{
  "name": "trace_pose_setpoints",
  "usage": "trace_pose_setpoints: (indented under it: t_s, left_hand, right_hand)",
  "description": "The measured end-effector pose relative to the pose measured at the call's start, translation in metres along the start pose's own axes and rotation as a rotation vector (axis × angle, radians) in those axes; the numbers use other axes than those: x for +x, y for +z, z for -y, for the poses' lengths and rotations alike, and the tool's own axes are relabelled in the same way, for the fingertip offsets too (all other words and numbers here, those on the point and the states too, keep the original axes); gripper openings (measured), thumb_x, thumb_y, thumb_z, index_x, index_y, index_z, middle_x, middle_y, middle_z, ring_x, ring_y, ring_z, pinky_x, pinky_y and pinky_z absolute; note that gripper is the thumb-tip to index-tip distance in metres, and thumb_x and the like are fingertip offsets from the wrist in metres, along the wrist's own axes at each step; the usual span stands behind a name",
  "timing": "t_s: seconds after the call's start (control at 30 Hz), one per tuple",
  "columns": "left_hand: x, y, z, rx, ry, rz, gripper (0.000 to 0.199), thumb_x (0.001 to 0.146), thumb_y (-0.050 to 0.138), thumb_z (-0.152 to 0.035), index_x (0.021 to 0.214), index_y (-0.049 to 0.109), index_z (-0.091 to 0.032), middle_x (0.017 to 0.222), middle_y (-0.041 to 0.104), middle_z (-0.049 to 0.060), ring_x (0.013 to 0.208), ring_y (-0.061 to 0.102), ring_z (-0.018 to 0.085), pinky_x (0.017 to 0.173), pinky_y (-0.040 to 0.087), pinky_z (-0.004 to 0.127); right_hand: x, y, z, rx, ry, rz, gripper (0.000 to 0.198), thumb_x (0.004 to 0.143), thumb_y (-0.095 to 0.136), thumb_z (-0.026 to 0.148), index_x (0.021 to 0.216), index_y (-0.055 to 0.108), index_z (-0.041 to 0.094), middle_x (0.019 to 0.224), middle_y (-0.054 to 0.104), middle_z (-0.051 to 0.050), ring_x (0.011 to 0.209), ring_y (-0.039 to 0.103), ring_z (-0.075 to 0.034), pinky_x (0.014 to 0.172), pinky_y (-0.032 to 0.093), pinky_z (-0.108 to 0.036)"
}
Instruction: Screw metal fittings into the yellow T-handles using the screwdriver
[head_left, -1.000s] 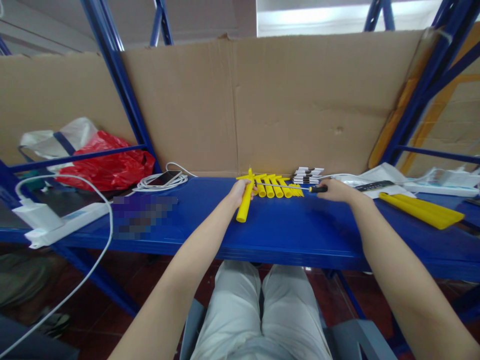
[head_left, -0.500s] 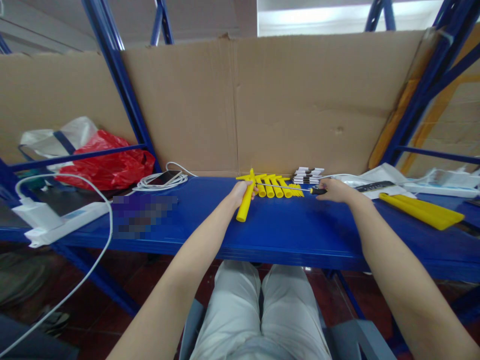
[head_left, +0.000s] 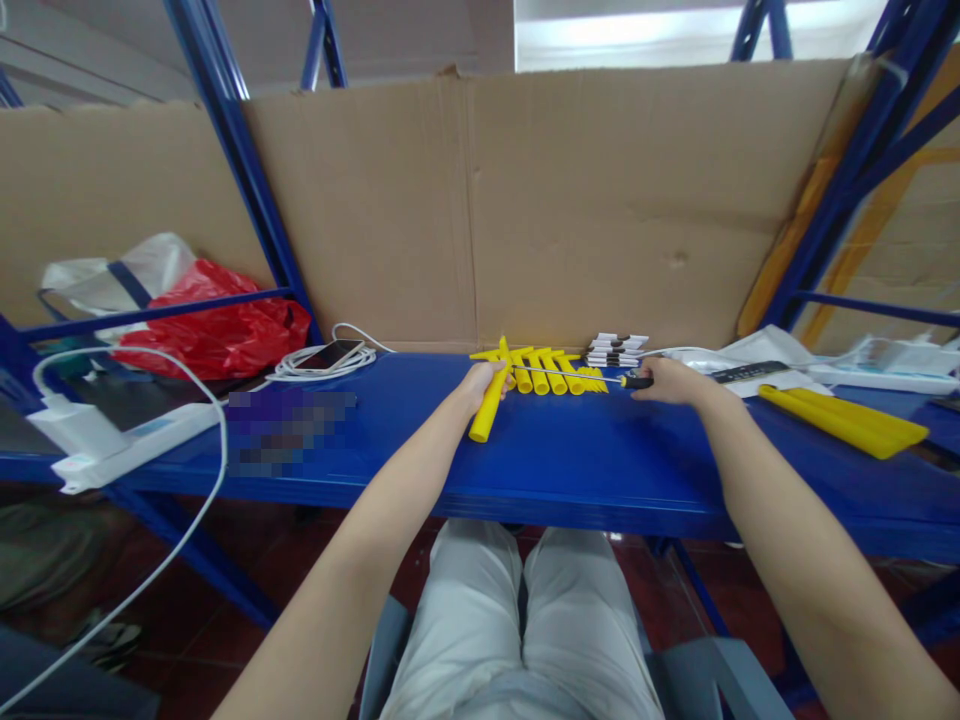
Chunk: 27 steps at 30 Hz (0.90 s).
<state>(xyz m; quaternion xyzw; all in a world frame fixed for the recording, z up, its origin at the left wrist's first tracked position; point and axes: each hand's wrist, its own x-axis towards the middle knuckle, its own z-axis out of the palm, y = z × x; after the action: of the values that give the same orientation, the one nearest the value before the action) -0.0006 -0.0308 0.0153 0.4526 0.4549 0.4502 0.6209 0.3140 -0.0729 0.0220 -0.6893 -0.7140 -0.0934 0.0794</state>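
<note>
My left hand (head_left: 481,384) is closed around a yellow plastic tube with a cross-shaped top (head_left: 488,410), tilted above the blue table. In my right hand (head_left: 667,382) is the black handle of a screwdriver (head_left: 636,382), fingers wrapped round it. Its long metal shaft points left, level, and the tip meets the upper part of the yellow tube; whether it sits in a screw cannot be made out. Behind the shaft lie several similar yellow tubes (head_left: 556,380) in a row. A small stack of white and black pieces (head_left: 615,350) stands just behind them.
A cardboard panel (head_left: 585,210) closes off the back. Yellow long pieces (head_left: 847,422) lie at the right, near white packaging (head_left: 772,350). On the left are a power strip (head_left: 139,445), a coiled white cable (head_left: 319,370) and a red plastic bag (head_left: 225,320). Blue posts (head_left: 240,170) frame the table.
The lower end of the yellow tube in my left hand has shifted very slightly left. My right hand and the screwdriver look nearly unchanged.
</note>
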Motion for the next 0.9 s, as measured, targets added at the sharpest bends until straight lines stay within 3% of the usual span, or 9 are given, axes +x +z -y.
trace_pose_setpoints:
  t_s: [0.33, 0.67, 0.9]
  left_hand:
    - [-0.0011, -0.0007, 0.0001, 0.012, 0.053, -0.026, 0.022, 0.098, 0.043, -0.013, 0.083, 0.057, -0.014, 0.048, 0.052, -0.001, 0.032, 0.042, 0.010, 0.034, 0.031, 0.020]
    - [0.0004, -0.0002, 0.0021, 0.110, 0.063, -0.053, 0.033, 0.098, 0.044, -0.016, 0.067, 0.056, -0.015, 0.045, 0.050, 0.000, 0.034, 0.042, 0.009, 0.037, 0.031, 0.021]
    - [-0.0026, -0.0001, 0.0010, 0.126, 0.074, -0.055, 0.037, 0.099, 0.044, -0.015, 0.063, 0.052, -0.016, 0.045, 0.050, -0.001, 0.033, 0.042, 0.008, 0.037, 0.031, 0.020]
  right_hand:
    - [-0.0010, -0.0041, 0.0023, 0.055, -0.032, 0.079, 0.014, 0.075, 0.060, 0.028, 0.081, 0.069, 0.020, 0.081, 0.073, -0.007, 0.075, 0.066, -0.022, 0.066, 0.045, -0.029]
    - [0.0044, 0.0047, -0.0035, 0.012, -0.009, -0.026, 0.019, 0.066, 0.072, 0.032, 0.081, 0.066, 0.022, 0.080, 0.071, -0.007, 0.074, 0.064, -0.023, 0.062, 0.044, -0.029]
    - [0.0019, -0.0010, -0.0028, 0.076, -0.055, 0.081, 0.014, 0.077, 0.060, 0.030, 0.079, 0.071, 0.021, 0.082, 0.074, -0.007, 0.077, 0.067, -0.023, 0.068, 0.046, -0.029]
